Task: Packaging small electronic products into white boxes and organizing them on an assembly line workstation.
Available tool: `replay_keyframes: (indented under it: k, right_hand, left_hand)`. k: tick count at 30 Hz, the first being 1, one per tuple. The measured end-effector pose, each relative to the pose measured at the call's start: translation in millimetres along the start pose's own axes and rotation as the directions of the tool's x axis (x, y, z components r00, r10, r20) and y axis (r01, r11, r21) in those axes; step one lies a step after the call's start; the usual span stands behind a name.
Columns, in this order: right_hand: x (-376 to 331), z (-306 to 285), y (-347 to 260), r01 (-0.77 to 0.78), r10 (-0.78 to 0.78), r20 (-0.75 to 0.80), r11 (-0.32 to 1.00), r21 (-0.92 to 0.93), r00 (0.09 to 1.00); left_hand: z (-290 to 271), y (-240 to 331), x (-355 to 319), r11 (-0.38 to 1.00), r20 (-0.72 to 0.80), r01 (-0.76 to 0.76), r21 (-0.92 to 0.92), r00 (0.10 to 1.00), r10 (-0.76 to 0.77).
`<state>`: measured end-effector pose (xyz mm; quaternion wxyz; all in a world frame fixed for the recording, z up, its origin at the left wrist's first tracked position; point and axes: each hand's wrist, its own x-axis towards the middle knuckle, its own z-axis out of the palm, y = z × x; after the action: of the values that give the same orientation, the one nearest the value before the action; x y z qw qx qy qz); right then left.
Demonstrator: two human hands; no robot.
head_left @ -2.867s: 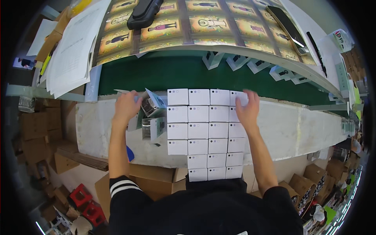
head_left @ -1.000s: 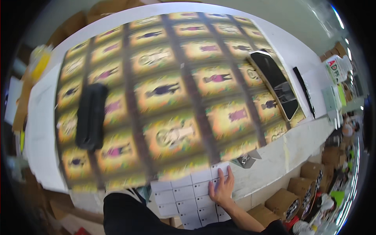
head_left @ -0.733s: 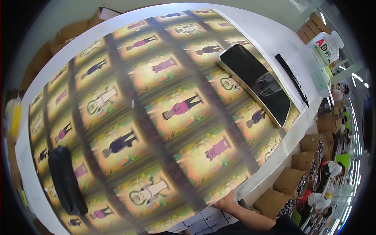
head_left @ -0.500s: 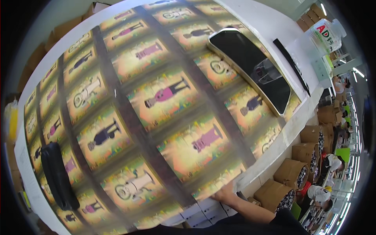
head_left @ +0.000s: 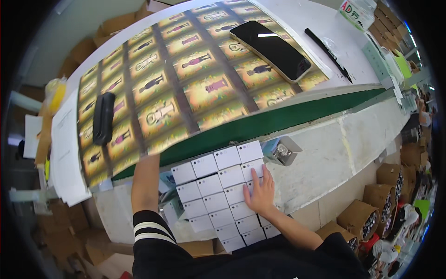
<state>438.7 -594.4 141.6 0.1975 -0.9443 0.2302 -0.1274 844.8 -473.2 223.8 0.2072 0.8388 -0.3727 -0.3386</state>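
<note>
Roughly eighteen white boxes [head_left: 218, 195]; right hand [head_left: 261, 195] flat, open; left hand hidden.

Matt white cardboard boxes [head_left: 218, 195], glossy printed paper sheet [head_left: 186, 88], glossy black glass phone [head_left: 272, 49].

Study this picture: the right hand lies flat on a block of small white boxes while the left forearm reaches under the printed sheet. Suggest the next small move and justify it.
Probably keep the right hand pressed on the white boxes until the left hand reappears: it is hidden under the printed sheet, and the tight rows would shift easily.
</note>
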Motion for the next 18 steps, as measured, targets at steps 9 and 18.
replay_keyframes:
  k: [9,18]
  right_hand:
    - [-14.4,-20.9,23.7,0.156,-0.12,-0.128,0.933,0.323,0.984]
    - [16.5,-130.2,59.5,0.272,-0.284,-0.147,0.471,0.839,0.947]
  left_hand:
    - [87.2,62.4,-59.2,0.905,-0.396,-0.007,0.426,0.897,0.194]
    - [205.8,258.2,-151.5,0.97,-0.796,-0.031,0.241,0.565,0.216]
